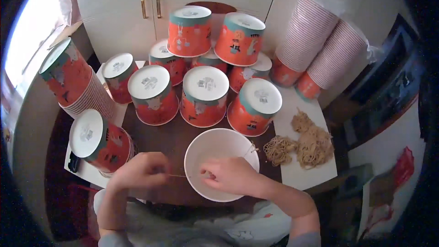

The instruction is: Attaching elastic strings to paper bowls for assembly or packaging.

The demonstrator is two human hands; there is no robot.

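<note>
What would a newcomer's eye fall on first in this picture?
Probably the upturned orange-and-green paper buckets clustered across the centre. Two tall, pale stacks of nested buckets rise at back right. Tangled tan string lies right of the open white round bucket beneath the right hand.

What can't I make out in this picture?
All in the head view:
Left hand: blurred, so its finger positions are unclear.
Right hand: its curled fingers hide whether it holds the thin string.
Open white tub: the right hand covers part of its inside.
Rear middle tub: lower part hidden by the front middle tub.
Small black object, lower left: too dark to identify.
</note>
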